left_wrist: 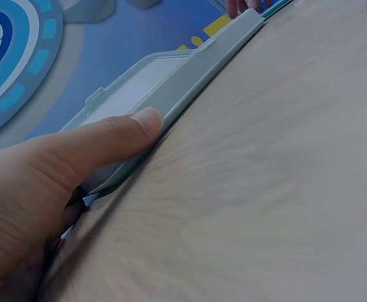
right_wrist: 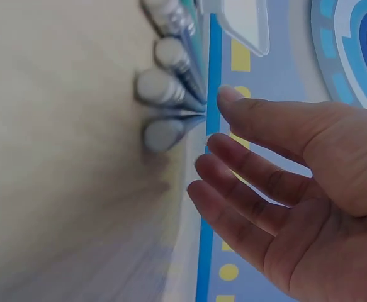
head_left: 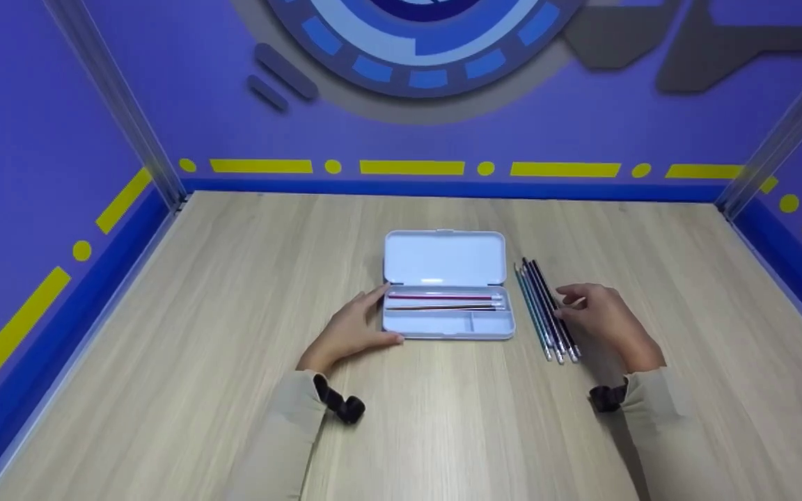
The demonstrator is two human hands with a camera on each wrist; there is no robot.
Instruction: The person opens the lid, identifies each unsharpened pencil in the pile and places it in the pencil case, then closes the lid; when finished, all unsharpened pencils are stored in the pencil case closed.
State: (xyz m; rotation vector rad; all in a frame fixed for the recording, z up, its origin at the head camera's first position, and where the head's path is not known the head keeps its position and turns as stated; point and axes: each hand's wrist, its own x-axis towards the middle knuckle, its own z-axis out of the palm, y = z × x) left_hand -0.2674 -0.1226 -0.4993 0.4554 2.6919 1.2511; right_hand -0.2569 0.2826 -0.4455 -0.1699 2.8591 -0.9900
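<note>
and here's the right hand [head_left: 599,313], fingers loosely bent, pinching nothing; loose pencils [head_left: 545,313] lie just to its left, long axis running forward, slightly leftward; left hand [head_left: 352,323], farther off, grips the pencil case [head_left: 436,322].

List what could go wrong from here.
The loose pencils lie bunched side by side, so the right hand close by could nudge some and set them rolling. The left hand holds the case only at its left end, so a bump at the other end might swivel it. The lid is open, and a knock could perhaps swing it down.
</note>
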